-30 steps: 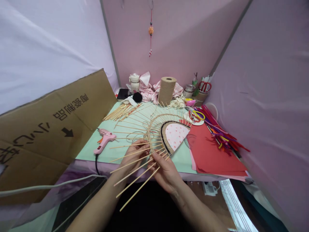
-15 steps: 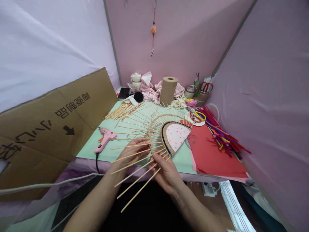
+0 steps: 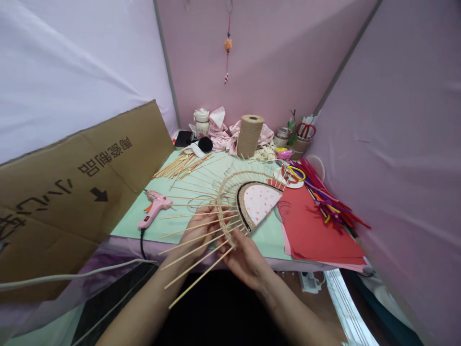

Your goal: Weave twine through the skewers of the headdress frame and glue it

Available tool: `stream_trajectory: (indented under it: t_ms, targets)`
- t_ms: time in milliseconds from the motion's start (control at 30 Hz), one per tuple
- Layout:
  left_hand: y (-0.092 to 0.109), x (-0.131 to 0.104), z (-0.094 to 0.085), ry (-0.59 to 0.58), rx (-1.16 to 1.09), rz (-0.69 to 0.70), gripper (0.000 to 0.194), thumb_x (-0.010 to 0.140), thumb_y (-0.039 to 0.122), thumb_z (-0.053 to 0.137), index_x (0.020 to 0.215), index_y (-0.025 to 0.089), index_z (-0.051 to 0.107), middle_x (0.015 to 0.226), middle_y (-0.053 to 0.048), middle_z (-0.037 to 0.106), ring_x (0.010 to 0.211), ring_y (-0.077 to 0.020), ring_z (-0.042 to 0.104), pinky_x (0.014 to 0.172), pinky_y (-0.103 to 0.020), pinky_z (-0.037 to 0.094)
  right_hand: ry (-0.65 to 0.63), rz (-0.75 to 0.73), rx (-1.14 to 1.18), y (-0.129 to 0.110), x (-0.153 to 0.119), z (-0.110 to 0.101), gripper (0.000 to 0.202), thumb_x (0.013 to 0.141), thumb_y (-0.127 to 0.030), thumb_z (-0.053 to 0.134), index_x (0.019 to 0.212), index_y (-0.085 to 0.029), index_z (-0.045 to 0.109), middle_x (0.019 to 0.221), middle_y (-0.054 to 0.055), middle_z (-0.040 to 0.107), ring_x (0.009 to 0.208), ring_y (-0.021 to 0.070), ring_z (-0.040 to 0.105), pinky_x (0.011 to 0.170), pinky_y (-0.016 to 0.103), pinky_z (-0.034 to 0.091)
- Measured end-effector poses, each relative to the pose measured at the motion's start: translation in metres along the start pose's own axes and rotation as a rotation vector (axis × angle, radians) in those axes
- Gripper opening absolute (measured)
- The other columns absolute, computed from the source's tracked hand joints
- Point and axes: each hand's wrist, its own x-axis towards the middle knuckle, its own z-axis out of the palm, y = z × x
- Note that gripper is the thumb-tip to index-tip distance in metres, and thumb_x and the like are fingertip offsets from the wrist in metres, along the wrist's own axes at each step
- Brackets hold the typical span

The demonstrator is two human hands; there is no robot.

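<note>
Between my hands is a half-round fan frame, its thin bamboo sticks [image 3: 187, 267] spreading out from a centre piece of white cloth with pink dots [image 3: 260, 199]. A black line and a tan band edge that cloth. An arc of jute twine [image 3: 220, 192] crosses the sticks farther out. My left hand [image 3: 196, 230] is closed on the sticks from below, at the left of the twine. At the lower end of the twine arc, my right hand [image 3: 245, 257] grips the frame, thumb on top and the other fingers partly hidden beneath.
A pink glue gun [image 3: 156, 206] lies at left by a tall cardboard sheet [image 3: 108, 168]. Behind stand loose sticks [image 3: 180, 166] and a twine spool [image 3: 250, 136]. Red paper [image 3: 313, 226], yellow-handled scissors [image 3: 296, 173] and colourful pipe cleaners [image 3: 331, 204] lie at right.
The fan frame has shifted slightly left, and its sticks have turned a little. My right thumb has moved along the lower end of the twine arc, which now shows more fully.
</note>
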Motion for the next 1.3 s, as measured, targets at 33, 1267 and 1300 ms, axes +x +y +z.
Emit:
stream_trajectory:
  t_ms: [33, 1267, 1300]
  targets:
    - [0.000, 0.002, -0.002, 0.001, -0.004, 0.006, 0.018, 0.073, 0.015, 0.071, 0.090, 0.012, 0.065, 0.091, -0.009, 0.073, 0.079, -0.0172, 0.070, 0.072, -0.028, 0.058, -0.003, 0.032, -0.014, -0.006, -0.001, -0.006, 0.039, 0.063, -0.048, 0.080, 0.081, -0.017, 0.065, 0.069, 0.001, 0.066, 0.060, 0.0104, 0.057, 0.057, 0.021, 0.045]
    - [0.055, 0.014, 0.018, 0.062, -0.078, 0.254, 0.036, 0.053, 0.026, 0.085, 0.075, 0.014, 0.059, 0.057, 0.002, 0.060, 0.046, -0.0089, 0.056, 0.044, -0.018, 0.041, 0.080, -0.303, 0.121, -0.085, 0.074, -0.025, 0.027, 0.069, -0.007, 0.071, 0.090, -0.023, 0.066, 0.083, -0.005, 0.077, 0.072, 0.0099, 0.072, 0.068, 0.021, 0.060]
    - [0.053, 0.016, 0.019, 0.033, -0.095, 0.257, 0.034, 0.055, 0.026, 0.085, 0.075, 0.013, 0.060, 0.058, 0.002, 0.061, 0.047, -0.0087, 0.056, 0.046, -0.018, 0.041, 0.077, -0.301, 0.128, -0.086, 0.074, -0.025, 0.027, 0.068, -0.007, 0.072, 0.089, -0.023, 0.066, 0.083, -0.005, 0.077, 0.073, 0.0097, 0.072, 0.068, 0.020, 0.060]
